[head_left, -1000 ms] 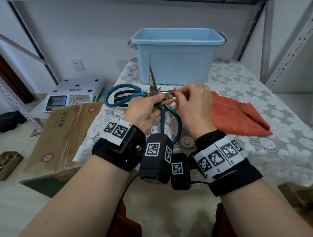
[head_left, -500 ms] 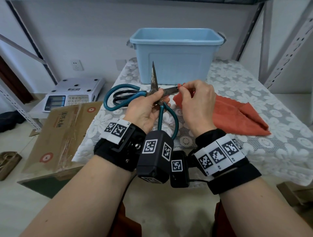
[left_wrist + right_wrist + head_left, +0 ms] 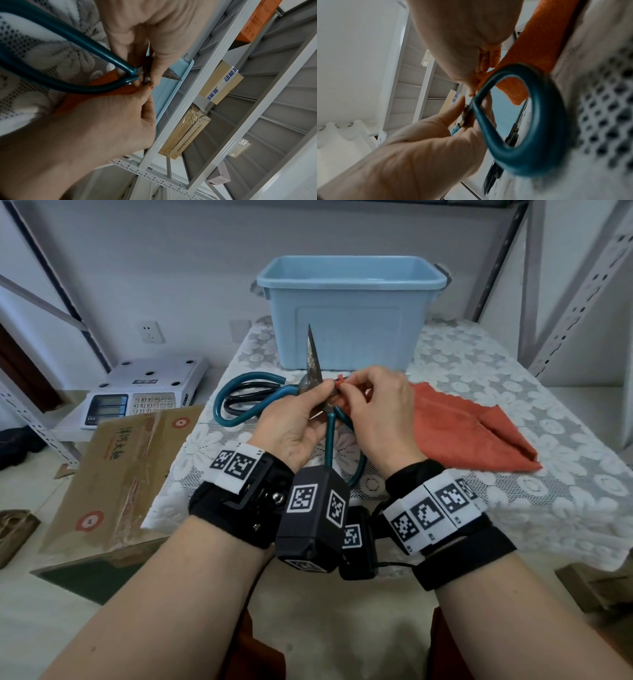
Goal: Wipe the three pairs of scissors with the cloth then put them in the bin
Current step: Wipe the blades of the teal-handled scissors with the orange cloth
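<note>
Large teal-handled scissors [image 3: 228, 419] are held above the lace-covered table [image 3: 513, 364], spread wide, one rusty blade [image 3: 312, 354] pointing up. My left hand [image 3: 318, 397] grips them at the pivot. My right hand [image 3: 346, 386] pinches a corner of the red-orange cloth [image 3: 462, 429] around the other blade, close to the pivot; that blade is hidden. The right wrist view shows a teal handle loop [image 3: 539, 121] and the cloth [image 3: 539, 40]. A black-handled pair [image 3: 246, 400] lies on the table behind. The light blue bin [image 3: 349, 313] stands open at the back.
A white weighing scale [image 3: 147, 392] and a taped cardboard box [image 3: 123, 467] sit left of the table. Grey shelf uprights [image 3: 582, 285] rise at the right. Most of the cloth lies spread on the table to the right of my hands.
My right hand slid the cloth outward along the side blade, then back toward the pivot. The left hand kept its grip and the scissors rose slightly.
</note>
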